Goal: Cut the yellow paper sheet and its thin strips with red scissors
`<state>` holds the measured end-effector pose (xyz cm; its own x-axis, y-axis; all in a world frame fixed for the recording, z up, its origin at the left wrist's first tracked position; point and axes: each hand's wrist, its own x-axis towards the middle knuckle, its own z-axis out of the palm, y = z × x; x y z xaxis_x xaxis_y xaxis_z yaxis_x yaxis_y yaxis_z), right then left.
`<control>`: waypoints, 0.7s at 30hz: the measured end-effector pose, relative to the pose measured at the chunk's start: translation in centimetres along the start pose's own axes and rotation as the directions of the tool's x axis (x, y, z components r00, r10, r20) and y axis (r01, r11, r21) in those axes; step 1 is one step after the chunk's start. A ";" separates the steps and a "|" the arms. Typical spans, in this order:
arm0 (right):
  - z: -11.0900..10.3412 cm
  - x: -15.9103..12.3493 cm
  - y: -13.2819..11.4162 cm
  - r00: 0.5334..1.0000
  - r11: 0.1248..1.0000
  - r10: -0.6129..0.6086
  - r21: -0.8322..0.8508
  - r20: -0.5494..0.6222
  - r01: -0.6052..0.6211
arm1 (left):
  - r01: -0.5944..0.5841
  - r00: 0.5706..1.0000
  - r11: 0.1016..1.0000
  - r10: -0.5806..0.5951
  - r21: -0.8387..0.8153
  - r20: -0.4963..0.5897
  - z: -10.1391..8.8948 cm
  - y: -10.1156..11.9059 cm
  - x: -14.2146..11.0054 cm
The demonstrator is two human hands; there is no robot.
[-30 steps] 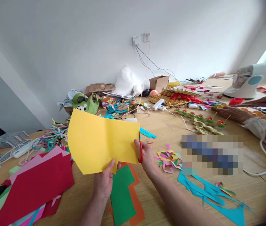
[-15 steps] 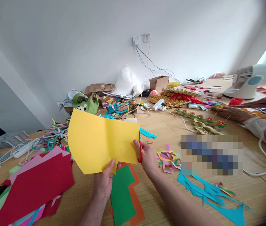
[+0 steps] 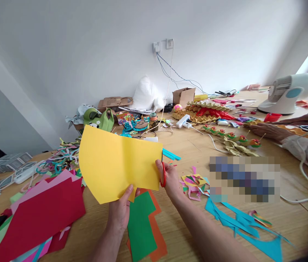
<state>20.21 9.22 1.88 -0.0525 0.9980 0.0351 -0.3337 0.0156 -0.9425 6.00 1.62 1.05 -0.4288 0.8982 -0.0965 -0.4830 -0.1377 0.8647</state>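
A large sheet of yellow paper [image 3: 107, 163] is held up above the table, curved on its left side and creased near the middle. My left hand [image 3: 121, 207] pinches its lower edge, thumb in front and fingers behind. Red-handled scissors [image 3: 163, 175] are in my right hand [image 3: 169, 182], at the sheet's right edge; a bit of dark blade shows there and the rest is hidden. The thumb of that hand overlaps the paper. Below the sheet, a green paper piece [image 3: 141, 227] lies on an orange paper piece [image 3: 158, 236].
Red paper [image 3: 42, 214] tops a stack of coloured sheets at left. Blue paper scraps [image 3: 241, 222] and small cuttings [image 3: 194, 183] lie at right. A power strip [image 3: 183, 121] and a white fan [image 3: 287, 92] stand farther back. Another person's hand [image 3: 265, 131] rests at far right.
The yellow sheet and the scissors have shifted very slightly, and the sheet's lower left corner has moved a little down and right. Both hands keep their hold.
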 end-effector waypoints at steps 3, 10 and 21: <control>0.0 0.0 -0.2 1.000 1.000 -0.004 -0.002 0.005 0.004 | -0.007 1.000 1.000 0.007 0.007 0.004 0.0 0.0 0.0; -0.1 -0.1 -0.4 1.000 0.999 -0.012 -0.041 -0.012 0.011 | -0.025 1.000 1.000 0.025 0.012 0.011 0.1 -0.1 0.0; 0.1 -0.2 -0.6 1.000 1.000 0.023 0.015 -0.012 -0.023 | 0.011 1.000 1.000 -0.011 -0.004 0.008 0.4 0.4 -0.3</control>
<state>20.32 8.99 2.46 -0.0486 0.9988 0.0095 -0.3468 -0.0079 -0.9379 6.27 1.48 1.61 -0.4170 0.9031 -0.1021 -0.4909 -0.1292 0.8616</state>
